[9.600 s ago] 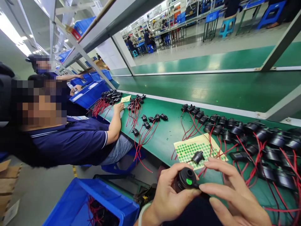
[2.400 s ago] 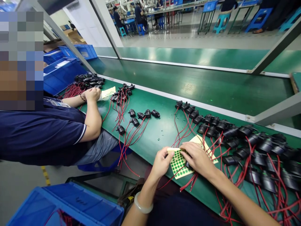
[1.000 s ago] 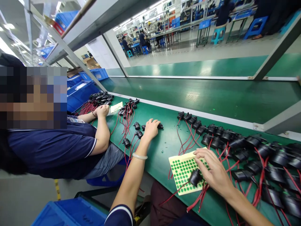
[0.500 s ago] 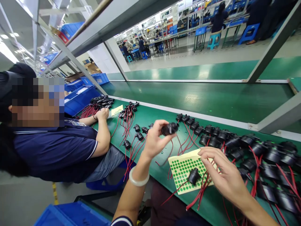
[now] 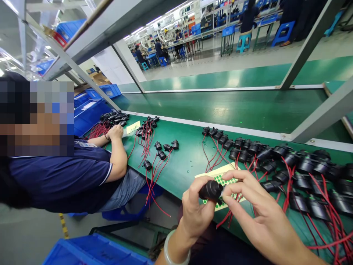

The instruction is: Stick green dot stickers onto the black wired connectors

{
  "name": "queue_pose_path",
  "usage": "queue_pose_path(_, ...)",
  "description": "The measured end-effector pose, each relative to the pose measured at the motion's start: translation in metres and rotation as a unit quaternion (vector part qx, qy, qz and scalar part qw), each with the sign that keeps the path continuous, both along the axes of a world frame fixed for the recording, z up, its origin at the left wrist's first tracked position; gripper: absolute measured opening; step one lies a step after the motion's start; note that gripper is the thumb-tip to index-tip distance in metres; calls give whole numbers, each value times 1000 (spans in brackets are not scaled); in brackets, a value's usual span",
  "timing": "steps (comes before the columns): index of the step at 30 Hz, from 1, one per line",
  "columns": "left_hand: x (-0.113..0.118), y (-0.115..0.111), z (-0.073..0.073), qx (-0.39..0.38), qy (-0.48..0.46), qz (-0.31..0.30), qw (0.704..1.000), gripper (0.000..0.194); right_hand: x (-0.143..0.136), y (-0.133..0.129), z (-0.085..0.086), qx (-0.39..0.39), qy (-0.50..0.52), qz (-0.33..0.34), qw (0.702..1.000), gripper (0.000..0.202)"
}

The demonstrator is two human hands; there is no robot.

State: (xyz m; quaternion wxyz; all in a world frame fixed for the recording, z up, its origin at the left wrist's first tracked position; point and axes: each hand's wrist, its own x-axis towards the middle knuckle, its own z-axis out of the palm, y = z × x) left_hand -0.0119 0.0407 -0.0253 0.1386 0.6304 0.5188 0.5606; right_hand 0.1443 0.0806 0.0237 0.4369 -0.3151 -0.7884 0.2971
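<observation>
To my left a co-worker point(image 5: 63, 180) sat at the counter point(image 5: 179, 173), and loose wired parts point(image 5: 161, 155) lay between us. My left hand point(image 5: 198, 211) was clamped around a black fitting point(image 5: 211, 189) above the green-dotted sheet point(image 5: 217, 171), while my right hand point(image 5: 261, 217) had its fingertips near the narrow end, whether pinching anything I couldn't tell; farther right lay rows of fittings point(image 5: 306, 164). I judged this fine fingertip work, the next move calling for a steady left grip.
</observation>
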Motion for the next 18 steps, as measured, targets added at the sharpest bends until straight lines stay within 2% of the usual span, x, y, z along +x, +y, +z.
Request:
queue_pose_path(6,4,-3,-3,84,37,41,995,56,-7,-8,-2,43,-24,-13,999,9)
queue_pose_path(18,2,-7,-8,111,57,69,990,54,-13,-12,2,180,-46,-39,982,11)
